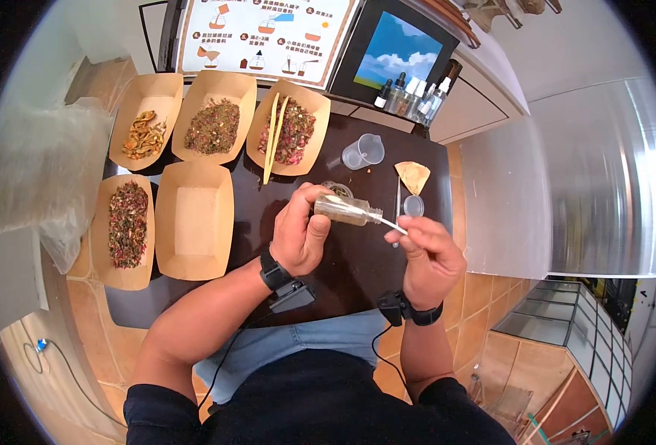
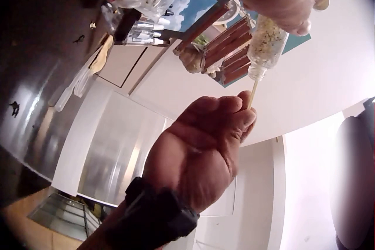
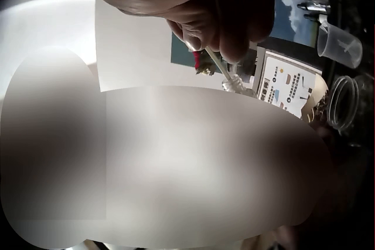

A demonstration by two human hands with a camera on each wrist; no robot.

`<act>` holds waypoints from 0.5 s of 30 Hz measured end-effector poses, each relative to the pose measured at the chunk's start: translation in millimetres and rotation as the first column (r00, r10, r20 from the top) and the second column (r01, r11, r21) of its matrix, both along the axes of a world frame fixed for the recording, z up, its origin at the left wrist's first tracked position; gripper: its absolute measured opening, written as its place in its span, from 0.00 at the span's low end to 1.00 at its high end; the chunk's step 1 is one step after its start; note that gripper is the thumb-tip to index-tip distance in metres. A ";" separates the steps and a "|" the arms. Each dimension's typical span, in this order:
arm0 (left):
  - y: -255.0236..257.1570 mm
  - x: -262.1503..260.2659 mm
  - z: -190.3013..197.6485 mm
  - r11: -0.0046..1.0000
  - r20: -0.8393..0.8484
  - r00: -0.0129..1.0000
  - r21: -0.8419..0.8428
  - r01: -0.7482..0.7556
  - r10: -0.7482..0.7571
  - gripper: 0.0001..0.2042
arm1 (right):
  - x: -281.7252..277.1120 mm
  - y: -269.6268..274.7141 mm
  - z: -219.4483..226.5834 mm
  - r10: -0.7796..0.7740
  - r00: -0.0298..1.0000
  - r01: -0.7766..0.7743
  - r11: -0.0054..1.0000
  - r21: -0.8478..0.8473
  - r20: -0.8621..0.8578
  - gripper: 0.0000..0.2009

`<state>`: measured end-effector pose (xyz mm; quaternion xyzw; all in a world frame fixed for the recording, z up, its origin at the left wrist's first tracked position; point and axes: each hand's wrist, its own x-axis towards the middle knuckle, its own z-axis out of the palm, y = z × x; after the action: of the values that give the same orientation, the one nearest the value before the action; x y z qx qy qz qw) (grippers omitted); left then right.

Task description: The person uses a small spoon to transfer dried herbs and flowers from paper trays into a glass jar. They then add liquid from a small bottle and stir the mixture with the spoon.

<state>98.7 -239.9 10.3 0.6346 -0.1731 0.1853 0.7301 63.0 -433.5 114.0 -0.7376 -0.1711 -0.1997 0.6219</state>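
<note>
My left hand point(image 1: 298, 231) grips a small clear glass bottle point(image 1: 340, 210) tilted onto its side, its neck toward the right. Plant bits cling inside the bottle point(image 2: 268, 42) in the left wrist view. Between thumb and fingers, my right hand point(image 1: 433, 261) pinches a thin pale stick point(image 1: 395, 225) whose far end is inside the bottle's neck. The stick point(image 3: 218, 61) runs to the threaded bottle mouth point(image 3: 233, 84) in the right wrist view. Just behind the bottle stands an open glass jar point(image 1: 337, 190), partly hidden by it.
Several paper trays point(image 1: 194, 254) stand at the left, most with dried plants; tongs point(image 1: 274, 141) lie across one. A plastic cup point(image 1: 363, 151), folded filter point(image 1: 413, 176) and small round lid point(image 1: 413, 205) are behind and right. Small bottles point(image 1: 415, 100) line the back beside a screen point(image 1: 398, 48).
</note>
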 end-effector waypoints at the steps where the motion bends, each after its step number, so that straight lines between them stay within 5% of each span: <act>1: 0.5 -0.6 1.2 1.000 0.000 1.000 0.009 0.004 -0.004 0.23 | -0.8 2.0 1.2 -0.004 0.999 0.008 0.997 -0.083 0.042 0.04; 5: 0.4 0.6 3.0 1.000 0.026 1.000 0.000 0.014 -0.014 0.23 | -1.3 1.5 5.2 -0.002 0.998 0.013 0.984 -0.177 0.061 0.04; 15: 2.8 -5.5 7.2 0.996 0.040 0.996 0.023 0.083 -0.084 0.27 | -7.3 20.8 14.2 -0.108 0.934 0.094 0.994 -0.056 -0.341 0.05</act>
<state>93.1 -237.1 17.5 0.6304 -0.2163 0.1657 0.7269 55.7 -412.7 128.2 -0.7810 -0.0257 -0.0961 0.6165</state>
